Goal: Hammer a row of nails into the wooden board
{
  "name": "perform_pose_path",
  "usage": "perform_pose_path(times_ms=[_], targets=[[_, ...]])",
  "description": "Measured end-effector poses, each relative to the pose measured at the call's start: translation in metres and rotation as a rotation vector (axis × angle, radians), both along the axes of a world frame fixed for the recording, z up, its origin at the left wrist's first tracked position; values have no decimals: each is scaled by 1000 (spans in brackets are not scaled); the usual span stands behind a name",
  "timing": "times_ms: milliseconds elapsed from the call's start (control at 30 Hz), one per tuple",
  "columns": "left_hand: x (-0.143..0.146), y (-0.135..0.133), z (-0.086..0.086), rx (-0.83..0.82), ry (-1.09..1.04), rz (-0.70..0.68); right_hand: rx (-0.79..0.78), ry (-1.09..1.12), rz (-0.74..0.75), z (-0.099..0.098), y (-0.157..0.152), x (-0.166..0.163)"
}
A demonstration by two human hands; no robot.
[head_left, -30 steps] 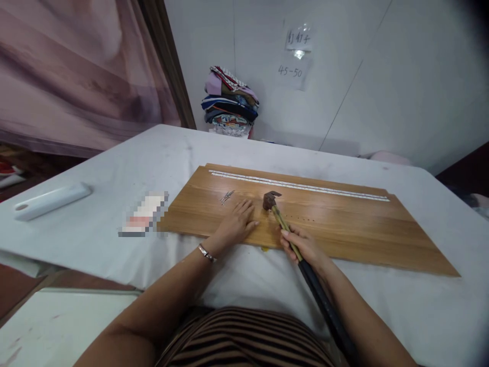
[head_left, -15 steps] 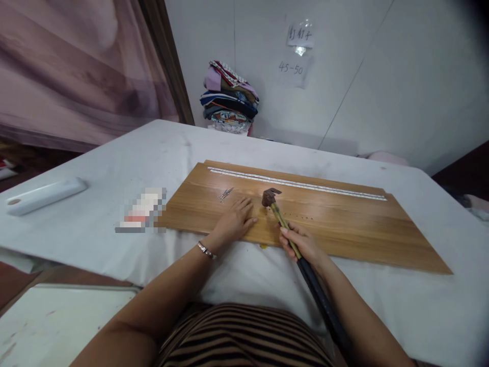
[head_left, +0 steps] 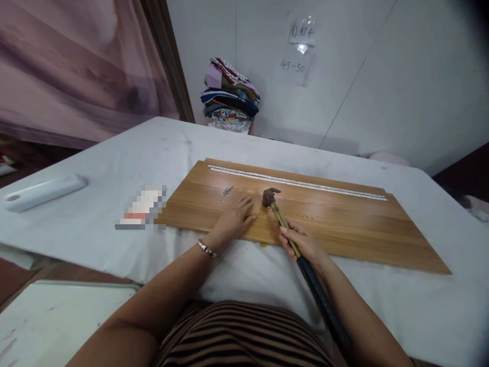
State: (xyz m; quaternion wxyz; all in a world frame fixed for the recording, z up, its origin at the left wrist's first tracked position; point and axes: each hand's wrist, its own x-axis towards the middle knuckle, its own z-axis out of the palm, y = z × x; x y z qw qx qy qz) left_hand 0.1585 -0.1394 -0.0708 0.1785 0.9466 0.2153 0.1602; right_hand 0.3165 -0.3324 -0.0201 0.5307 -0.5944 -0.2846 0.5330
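Observation:
My right hand point(head_left: 298, 238) is wrapped round the handle of a claw hammer point(head_left: 281, 218), whose rusty brown head is at the wooden board's surface. The long black end of the handle runs back along my right forearm. My left hand point(head_left: 235, 216) lies flat on the wooden board point(head_left: 355, 224), fingers stretched out, just left of the hammer head. Several loose nails point(head_left: 226, 192) rest on the board beyond my left hand. A row of small dark nail heads or holes point(head_left: 300, 215) runs to the right of the hammer.
Two white ruled strips point(head_left: 298, 182) lie along the board's far edge. A white-covered table point(head_left: 126, 153) bears the board, a white plastic piece point(head_left: 46, 192) and a pixelated object point(head_left: 143, 208) at left. Folded cloths point(head_left: 231, 97) are stacked by the wall.
Almost nothing differs. The view has shifted very slightly; both hands and the hammer keep their places on the board.

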Motion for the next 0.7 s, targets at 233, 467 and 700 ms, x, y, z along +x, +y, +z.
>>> perform_pose_path(times_ms=[233, 467, 700], targets=[[0, 3, -3, 11, -22, -2, 7, 18, -5, -1, 0, 1], [0, 3, -3, -4, -15, 5, -7, 26, -6, -2, 0, 1], [0, 1, 0, -23, -10, 2, 0, 34, -15, 0, -1, 1]])
